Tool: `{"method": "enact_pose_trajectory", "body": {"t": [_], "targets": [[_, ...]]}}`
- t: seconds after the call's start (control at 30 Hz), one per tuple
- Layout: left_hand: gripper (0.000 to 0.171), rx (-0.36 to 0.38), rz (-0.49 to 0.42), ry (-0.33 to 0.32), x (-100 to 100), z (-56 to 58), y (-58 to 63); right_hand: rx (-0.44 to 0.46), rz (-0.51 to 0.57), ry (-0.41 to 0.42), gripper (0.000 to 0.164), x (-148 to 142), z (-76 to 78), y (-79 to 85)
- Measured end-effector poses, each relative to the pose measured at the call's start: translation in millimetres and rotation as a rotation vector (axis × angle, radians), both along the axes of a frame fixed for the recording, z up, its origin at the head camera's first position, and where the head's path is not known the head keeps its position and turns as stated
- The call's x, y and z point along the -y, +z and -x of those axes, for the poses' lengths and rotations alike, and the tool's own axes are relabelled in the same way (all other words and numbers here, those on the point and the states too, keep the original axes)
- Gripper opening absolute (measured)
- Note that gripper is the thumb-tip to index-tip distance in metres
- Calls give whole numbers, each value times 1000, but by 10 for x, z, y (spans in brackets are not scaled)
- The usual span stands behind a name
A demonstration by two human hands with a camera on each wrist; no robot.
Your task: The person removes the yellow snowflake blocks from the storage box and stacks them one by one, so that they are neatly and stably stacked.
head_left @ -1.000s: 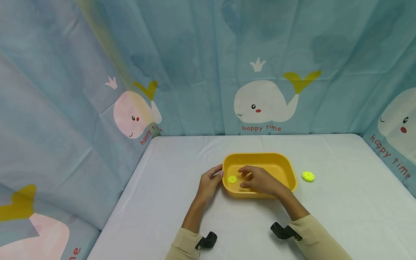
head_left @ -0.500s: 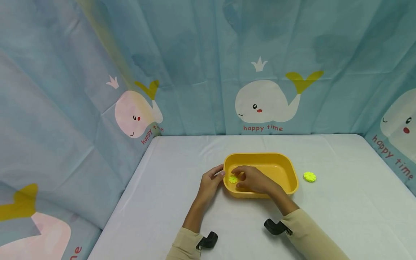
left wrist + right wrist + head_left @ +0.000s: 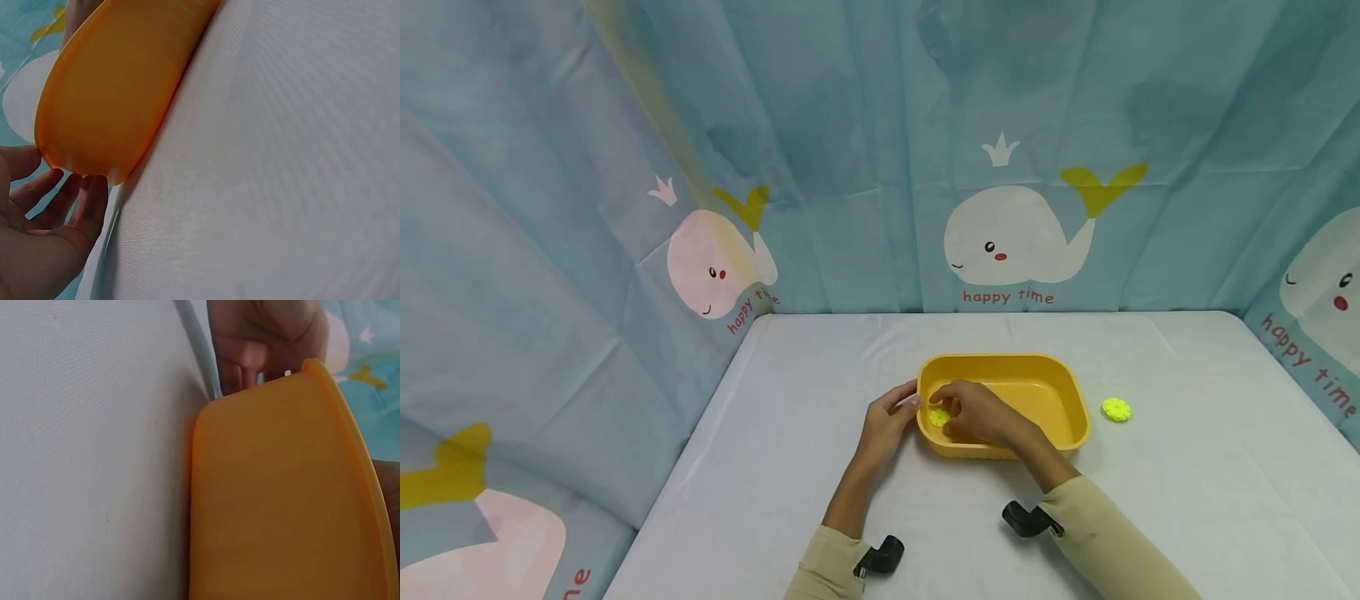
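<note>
A shallow yellow plastic basin (image 3: 1030, 396) stands on the white-covered table. Inside its left end lies a small neon yellow-green flower-shaped disc (image 3: 938, 417). My right hand (image 3: 981, 412) reaches into the basin from the front, its bent index finger and thumb on either side of the disc with a gap between them. The basin wall (image 3: 275, 500) hides those fingers in the right wrist view. My left hand (image 3: 880, 425) rests against the outside of the left end. In the left wrist view, its thumb and fingertips (image 3: 94, 187) touch the basin's rim and end wall.
Another neon flower-shaped disc (image 3: 1116, 409) lies on the table to the right of the basin. The white tablecloth (image 3: 790, 400) runs back to a blue whale-print curtain (image 3: 850, 167), which encloses the back and both sides.
My right hand has moved left within the basin, from beside the disc to over it, fingers closing in around it. The left hand stays at the basin's left end.
</note>
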State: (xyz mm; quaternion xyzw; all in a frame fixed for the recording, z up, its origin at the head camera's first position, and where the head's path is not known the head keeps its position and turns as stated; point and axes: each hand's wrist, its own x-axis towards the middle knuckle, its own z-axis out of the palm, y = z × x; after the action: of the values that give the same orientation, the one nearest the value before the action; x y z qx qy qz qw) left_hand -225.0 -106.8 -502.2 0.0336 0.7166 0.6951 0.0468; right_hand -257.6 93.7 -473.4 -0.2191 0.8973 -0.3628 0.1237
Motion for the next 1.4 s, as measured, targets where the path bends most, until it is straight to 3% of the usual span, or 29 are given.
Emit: {"method": "enact_pose_trajectory", "body": {"t": [0.73,1.1,1.4], "targets": [[42,-3,7,-5,-7,-3,-11,-66,-96,7,24,38,-8,13],[40,-6,8,-8,-5,6,-19,-22,-47,-31,23,24,-23,-2],[42,-4,-3,-4,5,19,-29,-38,-30,-41,15,-26,-32,0]]}}
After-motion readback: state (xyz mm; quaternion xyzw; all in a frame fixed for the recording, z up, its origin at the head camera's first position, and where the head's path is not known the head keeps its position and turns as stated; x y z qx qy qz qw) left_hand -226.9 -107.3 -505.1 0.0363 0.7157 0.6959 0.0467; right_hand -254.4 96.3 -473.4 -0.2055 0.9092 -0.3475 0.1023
